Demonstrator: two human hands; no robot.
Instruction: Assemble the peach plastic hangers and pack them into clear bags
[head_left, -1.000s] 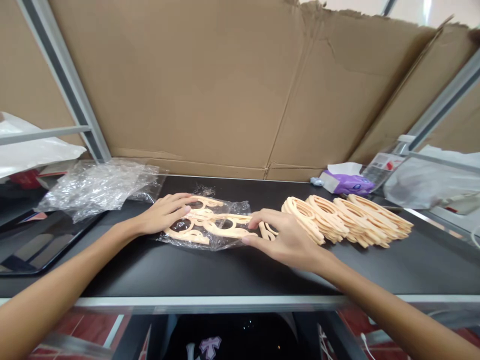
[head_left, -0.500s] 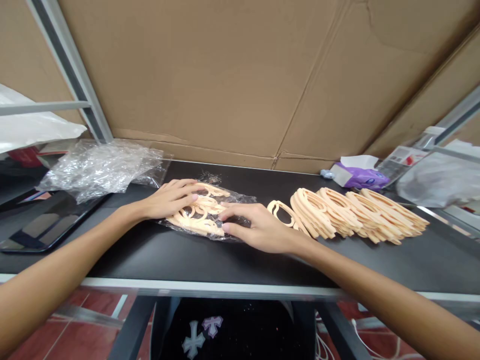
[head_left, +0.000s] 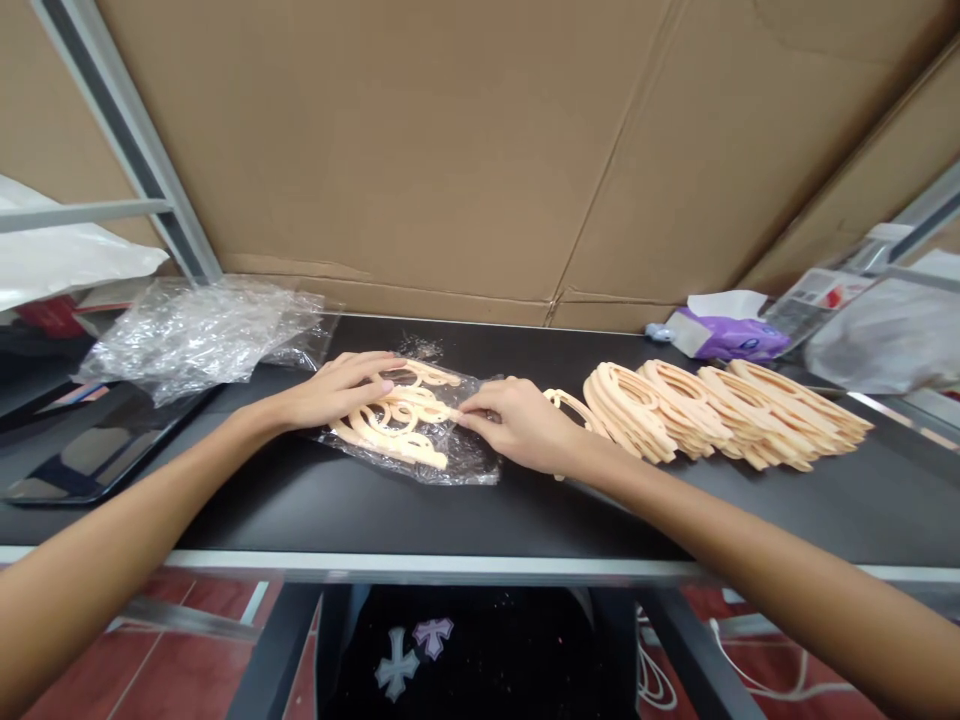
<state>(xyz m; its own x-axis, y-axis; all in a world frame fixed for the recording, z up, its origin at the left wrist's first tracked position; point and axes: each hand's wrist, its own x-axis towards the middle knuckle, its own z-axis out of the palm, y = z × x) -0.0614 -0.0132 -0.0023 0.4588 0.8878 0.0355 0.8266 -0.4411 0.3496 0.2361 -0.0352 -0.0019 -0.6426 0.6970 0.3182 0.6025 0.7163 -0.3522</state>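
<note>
Pale cream, curvy cut-out pieces with ring-shaped openings [head_left: 397,447] lie in a clear plastic bag [head_left: 469,468] on the dark tabletop. Across the upper left of the bag rests my left hand [head_left: 346,388], palm down with fingers stretched out over the pieces. At the bag's right end my right hand [head_left: 517,420] pinches the narrow tip of a cream cut-out piece between thumb and forefinger. Whether plastic is caught in that pinch too, I cannot tell. Just beyond my right wrist, a loose cream piece [head_left: 574,402] is partly hidden by the arm.
Overlapping stacks of cream pieces [head_left: 630,410] spread to the right. Behind them sits a purple tissue pack [head_left: 724,333]. On the left are a heap of clear plastic bags [head_left: 191,335] and a dark tablet-like device [head_left: 97,450]. A cardboard sheet [head_left: 420,150] stands along the back.
My right hand has gone from loosely spread fingers to a pinch at the piece's tip, and more of the bag's right end shows. My left hand stays on the bag.
</note>
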